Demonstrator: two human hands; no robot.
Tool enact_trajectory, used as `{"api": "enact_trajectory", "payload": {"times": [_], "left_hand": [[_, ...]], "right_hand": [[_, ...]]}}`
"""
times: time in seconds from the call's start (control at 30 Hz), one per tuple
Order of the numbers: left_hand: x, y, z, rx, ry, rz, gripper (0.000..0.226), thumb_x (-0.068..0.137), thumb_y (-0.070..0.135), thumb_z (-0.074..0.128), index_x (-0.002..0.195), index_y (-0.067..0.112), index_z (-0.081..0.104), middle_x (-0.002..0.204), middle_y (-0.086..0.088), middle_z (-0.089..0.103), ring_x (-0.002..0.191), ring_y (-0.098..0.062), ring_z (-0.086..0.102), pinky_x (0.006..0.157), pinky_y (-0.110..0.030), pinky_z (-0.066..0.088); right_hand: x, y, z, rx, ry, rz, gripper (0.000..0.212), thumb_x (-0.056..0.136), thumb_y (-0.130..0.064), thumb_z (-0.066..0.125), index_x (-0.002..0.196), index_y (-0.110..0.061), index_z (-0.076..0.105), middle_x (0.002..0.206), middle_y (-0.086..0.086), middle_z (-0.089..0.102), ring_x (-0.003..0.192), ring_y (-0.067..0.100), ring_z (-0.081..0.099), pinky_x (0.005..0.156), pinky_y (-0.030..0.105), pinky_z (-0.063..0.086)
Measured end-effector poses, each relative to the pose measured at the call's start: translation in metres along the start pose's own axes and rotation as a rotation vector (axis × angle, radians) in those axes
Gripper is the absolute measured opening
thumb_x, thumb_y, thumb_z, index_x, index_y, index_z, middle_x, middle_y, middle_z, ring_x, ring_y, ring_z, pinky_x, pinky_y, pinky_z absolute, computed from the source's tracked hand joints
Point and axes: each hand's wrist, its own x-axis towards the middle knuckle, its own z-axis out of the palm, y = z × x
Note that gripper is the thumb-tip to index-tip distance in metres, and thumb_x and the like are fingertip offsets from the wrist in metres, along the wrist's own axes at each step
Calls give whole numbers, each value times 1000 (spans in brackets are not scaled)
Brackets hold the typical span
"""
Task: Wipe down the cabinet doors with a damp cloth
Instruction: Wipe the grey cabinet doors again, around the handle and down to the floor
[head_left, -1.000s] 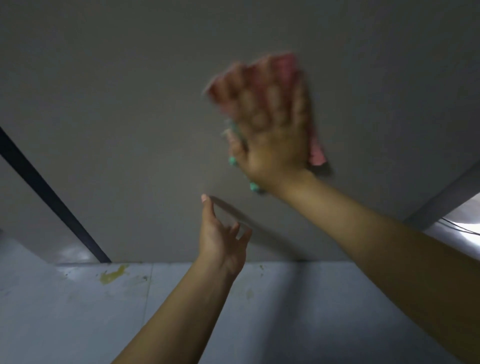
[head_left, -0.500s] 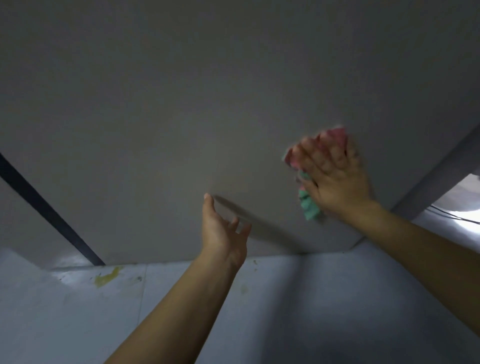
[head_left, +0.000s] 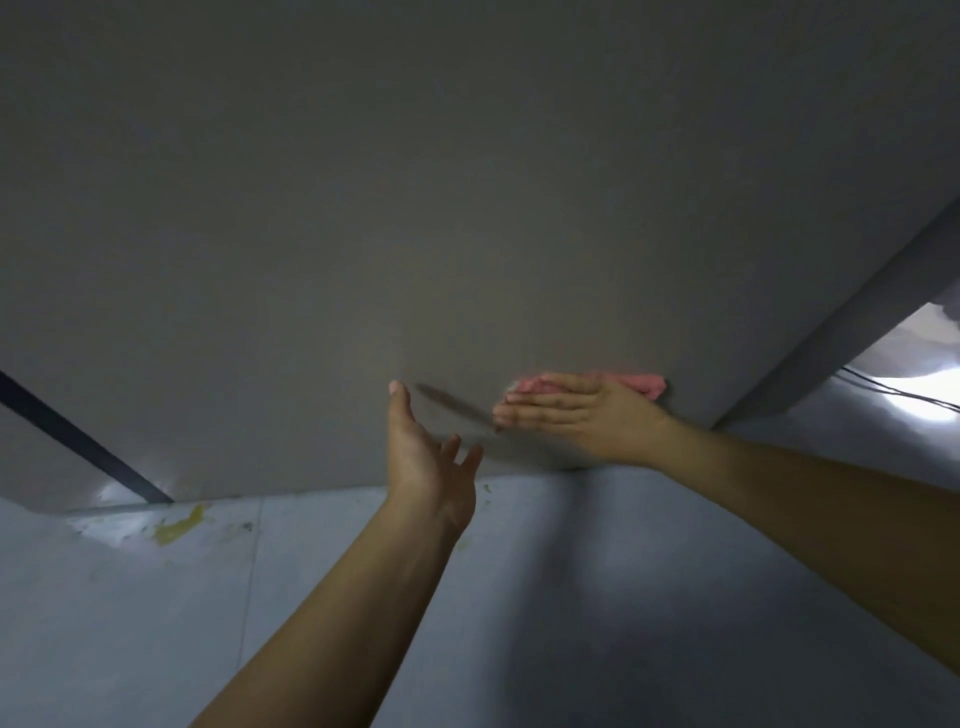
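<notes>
A dim room, seen from below: a broad grey cabinet door (head_left: 415, 234) fills most of the view, with pale wall tiles (head_left: 597, 597) beneath its lower edge and a yellowish smear (head_left: 179, 526) on the tiles near the door's lower left corner. A dark gap (head_left: 78, 441) runs diagonally at the left between this door and the next panel, and a grey side panel (head_left: 841, 332) slants away at the right, with bright light and a thin cable (head_left: 904, 392) beyond it. The right hand (head_left: 576, 413) lies flat near the door's lower right corner, fingers straight and together, pointing left, pressing a pink cloth (head_left: 639, 383) against the door; the cloth shows above and beyond the fingers, bunched under the palm. The left hand (head_left: 423, 452) is raised just beside it, fingers spread apart and holding nothing, one fingertip up against or very near the door close to its lower edge; whether it touches, I cannot tell. Both forearms are bare.
</notes>
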Motion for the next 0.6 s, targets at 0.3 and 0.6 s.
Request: {"api": "enact_trajectory", "payload": {"times": [0.3,0.6], "left_hand": [[-11,-24,25,56,-160,-65,78,93,58,42,153,20,12,158,-13,16,145,-26,22,113,-44,29],[-4,-28,34,114,-128,-8,83,89,63,43,153,18,17,157,-11,22,144,-25,24,116,-45,26]], "right_hand": [[-19,45,-47,-273,221,507,60,101,-30,37,153,-19,9,161,-5,-7,148,19,-4,119,43,0],[44,-4,-13,-139,467,960,63,101,-43,24,152,-24,-8,159,-8,-18,147,17,-11,118,42,-5]]}}
